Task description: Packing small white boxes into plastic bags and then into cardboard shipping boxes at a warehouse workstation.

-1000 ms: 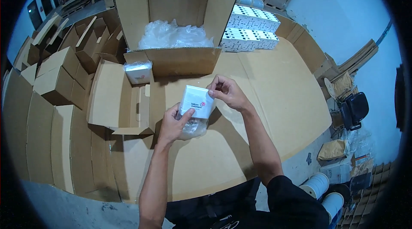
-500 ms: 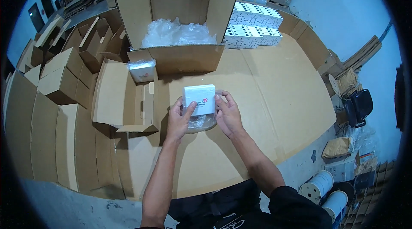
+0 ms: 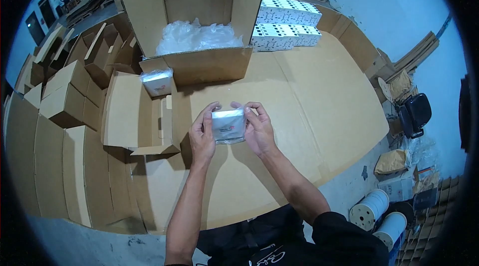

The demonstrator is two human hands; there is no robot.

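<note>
Between my hands, above the table, is a small white box [image 3: 228,125] wrapped in a clear plastic bag. My left hand [image 3: 202,133] grips its left side, with the thumb along the front edge. On the other side, my right hand [image 3: 259,129] holds the upper right corner between thumb and fingers. The bag lies close round the box, and its lower edge shows below the printed face. To the left stands an open brown carton [image 3: 134,111], with another bagged white box [image 3: 157,83] in its far end.
Beyond my hands stands a large open carton [image 3: 209,66] with clear plastic bags [image 3: 197,36] inside. White patterned boxes [image 3: 284,24] are stacked at the back right. Several brown cartons [image 3: 65,91] crowd the left side. Cable spools [image 3: 369,209] stand on the floor at lower right.
The box has gone down into the bag, which now covers it. My hands have shifted from the bag's sides up to its upper corners. The view has moved slightly.
</note>
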